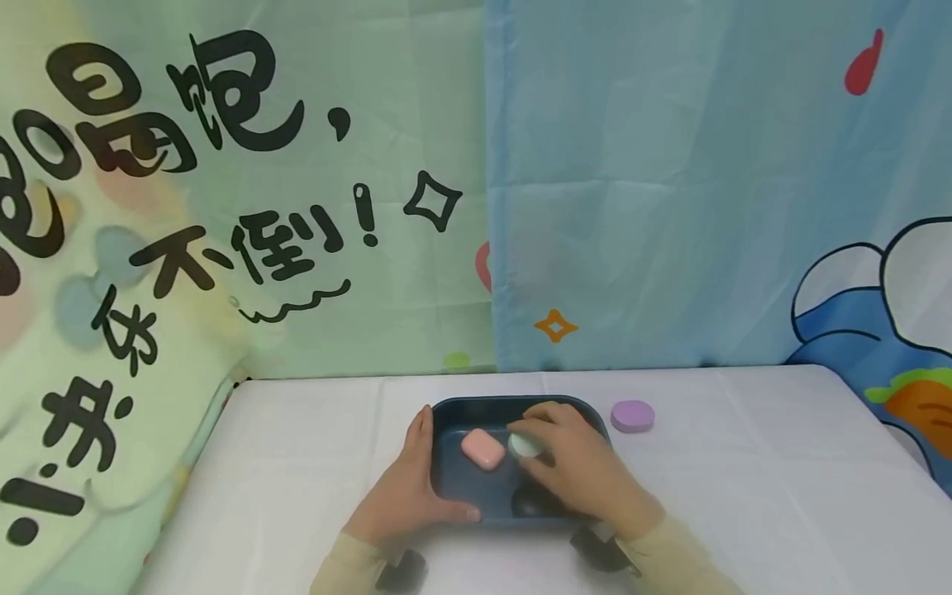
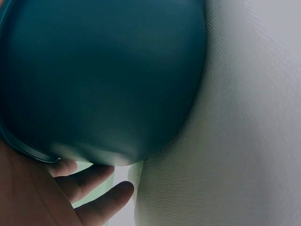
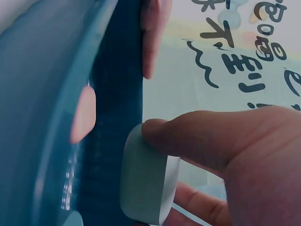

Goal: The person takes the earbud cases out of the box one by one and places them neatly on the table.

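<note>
A dark blue tray (image 1: 487, 500) with raised sides stands on the white-covered table. My left hand (image 1: 416, 475) braces its left side, fingers straight along the wall and thumb on the front rim. In the left wrist view, those fingertips (image 2: 113, 200) reach past the tray's outer wall (image 2: 103, 84). Over the tray's right half, my right hand (image 1: 576, 463) pinches a pale green soap bar (image 3: 143, 181) between thumb and fingers. Left of that bar a pink soap bar (image 1: 483, 449) lies on the tray floor. Whether the green bar touches the floor, I cannot tell.
A purple round soap (image 1: 632, 416) sits on the white cloth (image 1: 744, 479), just outside the tray's back right corner. Behind the table hang printed cloths (image 1: 632, 207). At the right wrist view's bottom edge, a pale rounded shape (image 3: 73, 219) shows partly.
</note>
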Available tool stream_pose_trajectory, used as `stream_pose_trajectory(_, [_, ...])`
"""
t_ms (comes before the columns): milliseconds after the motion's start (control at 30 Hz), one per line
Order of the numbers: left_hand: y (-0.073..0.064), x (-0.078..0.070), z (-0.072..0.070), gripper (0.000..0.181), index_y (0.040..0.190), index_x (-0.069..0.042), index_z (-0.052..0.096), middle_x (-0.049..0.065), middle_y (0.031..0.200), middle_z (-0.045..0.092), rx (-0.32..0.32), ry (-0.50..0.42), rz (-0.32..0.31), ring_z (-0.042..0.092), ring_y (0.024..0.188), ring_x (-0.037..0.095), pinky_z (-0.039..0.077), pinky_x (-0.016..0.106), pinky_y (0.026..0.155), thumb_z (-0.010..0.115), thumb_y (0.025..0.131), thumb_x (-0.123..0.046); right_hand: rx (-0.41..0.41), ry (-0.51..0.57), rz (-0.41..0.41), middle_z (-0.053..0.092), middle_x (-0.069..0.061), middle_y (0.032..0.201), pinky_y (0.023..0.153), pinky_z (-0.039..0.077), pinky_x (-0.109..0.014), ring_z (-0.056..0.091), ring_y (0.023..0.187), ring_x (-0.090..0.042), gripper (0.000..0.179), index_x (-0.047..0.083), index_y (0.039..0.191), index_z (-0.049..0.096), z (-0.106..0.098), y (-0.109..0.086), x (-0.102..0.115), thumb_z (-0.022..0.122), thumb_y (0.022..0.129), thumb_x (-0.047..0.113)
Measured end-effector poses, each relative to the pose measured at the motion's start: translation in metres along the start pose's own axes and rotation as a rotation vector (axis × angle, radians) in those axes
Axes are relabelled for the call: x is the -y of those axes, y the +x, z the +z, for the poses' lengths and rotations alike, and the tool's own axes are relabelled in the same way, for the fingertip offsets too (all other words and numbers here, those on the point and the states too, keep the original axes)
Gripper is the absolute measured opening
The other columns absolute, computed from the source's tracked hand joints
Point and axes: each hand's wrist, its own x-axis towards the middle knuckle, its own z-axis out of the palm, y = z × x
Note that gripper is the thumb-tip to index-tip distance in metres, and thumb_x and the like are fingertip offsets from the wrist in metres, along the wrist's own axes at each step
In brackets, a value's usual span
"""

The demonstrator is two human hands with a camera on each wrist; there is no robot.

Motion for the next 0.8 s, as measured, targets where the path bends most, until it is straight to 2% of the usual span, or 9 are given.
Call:
stream_pose_trajectory(167, [0.000,-0.002,0.000,0.146,0.161,-0.007,-0.006,0.013,0.168,-0.003,0.007,0.007,-0.012,0.025,0.148,0.032,0.034,0.049,0.113,0.088,0.063,-0.063,-0.004,-0.021,0.026,0.063,-0.010,0.119,0.097,0.048,-0.050,0.057,0.113,-0.033,0.037,0.010,0.119,0.074,-0.004,-0.003,-0.007,0.082,0.083,0.014])
stream_pose_trajectory(533, [-0.001,-0.002,0.000,0.146,0.161,-0.006,-0.005,0.013,0.168,-0.002,-0.002,0.008,-0.007,0.027,0.148,0.031,0.034,0.049,0.113,0.088,0.063,-0.062,-0.040,0.035,0.084,0.062,-0.014,0.123,0.090,0.052,-0.048,0.056,0.113,-0.034,0.038,0.007,0.122,0.071,-0.021,-0.009,-0.021,0.078,0.085,0.009])
stream_pose_trajectory(800, [-0.001,-0.002,0.000,0.146,0.161,-0.007,-0.006,0.014,0.168,-0.003,0.004,0.013,-0.004,0.024,0.149,0.032,0.034,0.048,0.113,0.088,0.064,-0.061,-0.098,0.011,0.088,0.062,-0.015,0.122,0.087,0.052,-0.051,0.055,0.114,-0.038,0.037,0.006,0.120,0.072,-0.027,-0.013,-0.034,0.077,0.083,0.006])
